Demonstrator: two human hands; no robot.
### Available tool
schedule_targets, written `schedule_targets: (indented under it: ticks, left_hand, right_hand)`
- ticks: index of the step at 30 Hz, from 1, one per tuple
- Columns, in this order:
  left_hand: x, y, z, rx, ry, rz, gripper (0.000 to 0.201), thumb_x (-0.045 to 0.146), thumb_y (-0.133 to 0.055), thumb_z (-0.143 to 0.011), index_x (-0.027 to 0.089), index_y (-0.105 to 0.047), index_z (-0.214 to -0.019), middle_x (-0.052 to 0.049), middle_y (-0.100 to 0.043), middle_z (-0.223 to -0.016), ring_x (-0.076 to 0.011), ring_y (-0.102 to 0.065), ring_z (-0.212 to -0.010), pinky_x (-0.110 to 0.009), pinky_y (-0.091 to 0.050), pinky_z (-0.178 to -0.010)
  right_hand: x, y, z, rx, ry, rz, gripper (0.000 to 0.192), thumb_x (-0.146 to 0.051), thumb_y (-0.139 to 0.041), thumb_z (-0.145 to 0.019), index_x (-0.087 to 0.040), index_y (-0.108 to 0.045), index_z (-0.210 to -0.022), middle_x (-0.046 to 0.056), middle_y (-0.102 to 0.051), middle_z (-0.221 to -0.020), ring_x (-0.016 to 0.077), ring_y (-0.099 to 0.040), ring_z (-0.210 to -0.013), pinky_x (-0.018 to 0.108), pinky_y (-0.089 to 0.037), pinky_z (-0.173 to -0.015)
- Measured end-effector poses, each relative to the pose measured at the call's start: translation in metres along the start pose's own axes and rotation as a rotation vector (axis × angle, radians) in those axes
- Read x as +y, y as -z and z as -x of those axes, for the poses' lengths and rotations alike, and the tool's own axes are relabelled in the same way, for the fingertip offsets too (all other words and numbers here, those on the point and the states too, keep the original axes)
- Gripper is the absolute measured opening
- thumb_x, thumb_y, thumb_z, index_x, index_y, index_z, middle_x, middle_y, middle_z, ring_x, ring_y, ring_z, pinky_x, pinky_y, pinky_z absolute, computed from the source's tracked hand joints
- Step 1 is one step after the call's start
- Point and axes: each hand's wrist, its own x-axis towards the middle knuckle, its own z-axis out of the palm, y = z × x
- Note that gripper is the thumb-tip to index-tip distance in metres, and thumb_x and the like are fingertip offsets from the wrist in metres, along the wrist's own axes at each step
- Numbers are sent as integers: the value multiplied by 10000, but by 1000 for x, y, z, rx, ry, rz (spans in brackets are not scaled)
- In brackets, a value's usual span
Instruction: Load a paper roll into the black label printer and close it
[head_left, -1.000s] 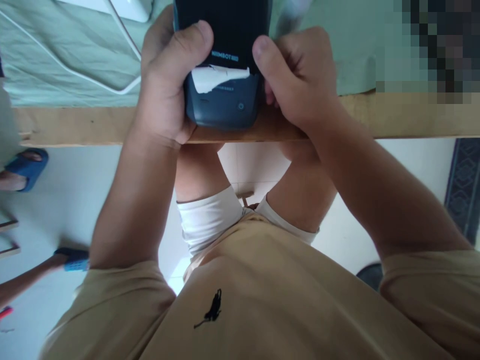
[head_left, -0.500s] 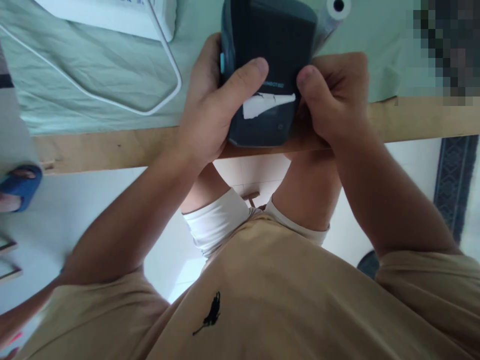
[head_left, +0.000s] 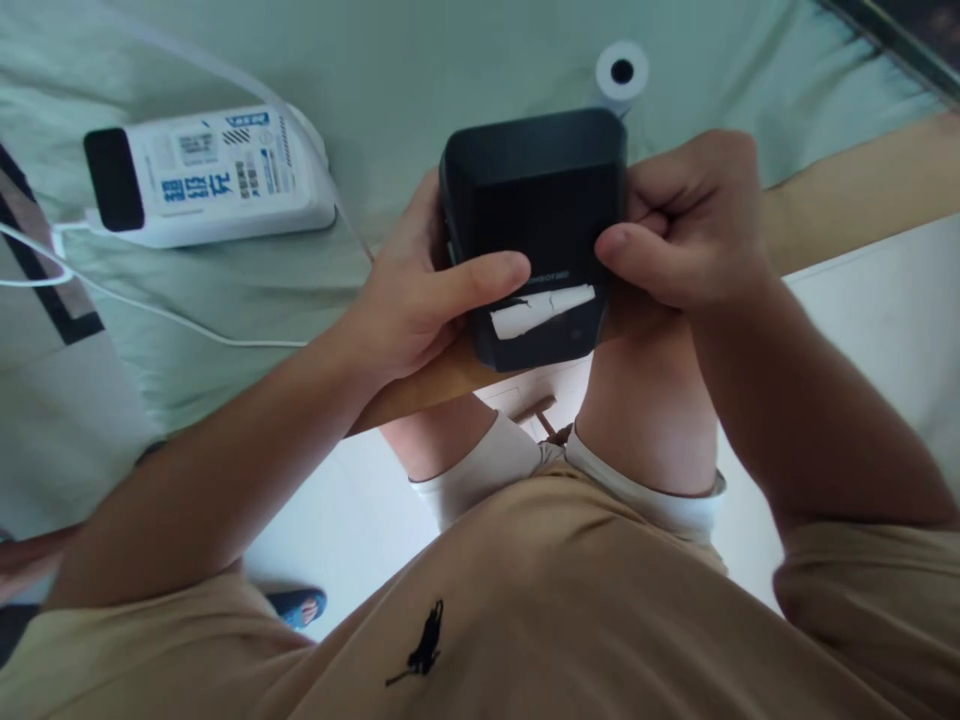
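Label printer (head_left: 536,210), dark and boxy, sits gripped at the table edge (head_left: 847,200): the left hand (head_left: 416,295) wraps its side, thumb laid across the front, while the right hand (head_left: 686,230), fingers curled, presses its thumb against the opposite side. A torn white paper strip (head_left: 541,310) juts from the slot between the thumbs. Behind, on green cloth (head_left: 420,90), lie a paper roll (head_left: 621,72) and a white corded device (head_left: 206,175).
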Motion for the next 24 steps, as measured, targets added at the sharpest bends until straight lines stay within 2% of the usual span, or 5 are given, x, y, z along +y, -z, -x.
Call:
schedule_targets:
  ticks: [3,10,17,20,24]
  left_hand:
    - [5,-4,4,28,43,38,435,234,-889,-716,240,-689,-1102,-65,-752,-1172,-326,-673,-1205,-404,-588,-952]
    - [12,-15,10,63,74,121,311,127,-780,-766,212,-686,-1050,-70,-763,-1130,-330,-681,-1262,-420,-585,-988]
    - [20,-10,7,0,116,137,231,181,-559,-855,189,-736,-1003,-48,-741,-826,-280,-754,-1100,-421,-601,-1017]
    - [20,-9,7,-21,113,97,232,208,-519,-944,186,-746,-982,-55,-775,-898,-263,-738,-1128,-399,-584,-1047]
    - [13,-7,8,-28,81,108,236,298,-545,-1014,182,-750,-1026,-75,-795,-1054,-264,-674,-1271,-393,-541,-1100]
  right_hand:
    - [-2,1,-1,-32,-23,-3,666,-599,-656,-866,-202,-271,-496,-60,-198,-466,56,-213,-494,302,-141,-511]
    - [-3,2,-1,-46,-54,3,649,-668,-638,-874,-202,-361,-517,-54,-277,-489,73,-259,-517,308,-179,-537]
    - [-1,-1,0,35,-39,-36,677,-667,-652,-868,-199,-293,-536,-66,-211,-508,58,-201,-527,293,-172,-551]
    - [0,-2,-2,109,-88,-29,733,-728,-696,-769,-208,-220,-566,-56,-208,-545,81,-197,-570,303,-191,-579]
    - [3,-1,-2,109,-97,-72,675,-679,-749,-698,-225,-260,-603,-51,-287,-563,105,-239,-593,309,-230,-596]
